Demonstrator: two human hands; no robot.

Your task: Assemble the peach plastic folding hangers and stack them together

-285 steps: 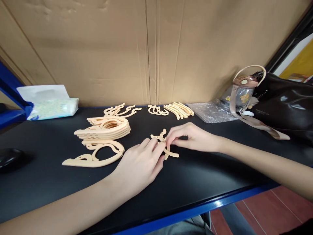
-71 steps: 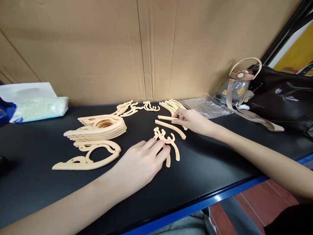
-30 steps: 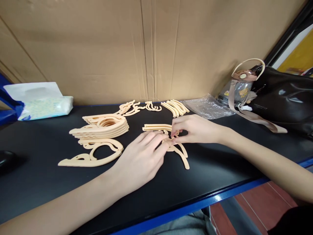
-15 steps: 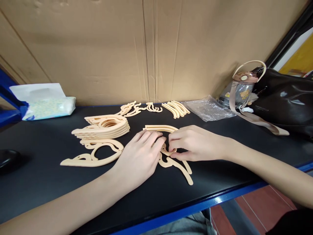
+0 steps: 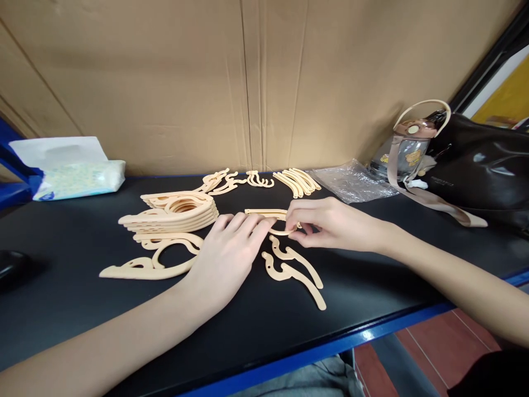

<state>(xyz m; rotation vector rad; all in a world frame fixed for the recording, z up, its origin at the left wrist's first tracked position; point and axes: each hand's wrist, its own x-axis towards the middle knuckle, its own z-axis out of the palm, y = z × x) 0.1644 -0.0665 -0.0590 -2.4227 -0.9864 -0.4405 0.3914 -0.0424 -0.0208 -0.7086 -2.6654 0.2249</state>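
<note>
My right hand [image 5: 326, 223] pinches the right end of a curved beige plastic hanger piece [image 5: 281, 233] between thumb and fingers. My left hand [image 5: 231, 251] lies over the piece's left end, fingers bent and close together; its thumb and what it grips are hidden. Just behind are long slim hanger bars [image 5: 264, 212], partly covered by my right fingers. In front, two hooked hanger arms [image 5: 303, 264] rest side by side on the black table [image 5: 231, 347]. A folded hanger [image 5: 144, 272] lies left of my left wrist, partly behind the hand.
A stack of folded hangers [image 5: 177, 218] stands at left. Along the back are loose hanger arms [image 5: 221, 182], small hooks [image 5: 258, 180], curved bars [image 5: 297, 182] and a clear plastic bag [image 5: 355, 182]. Tissues [image 5: 78, 179], a bottle [image 5: 407, 154] and a black bag [image 5: 487, 171] flank them.
Both hands have shifted slightly away from me, and the curved hanger piece has moved back with them. The two hooked arms in front are now fully uncovered.
</note>
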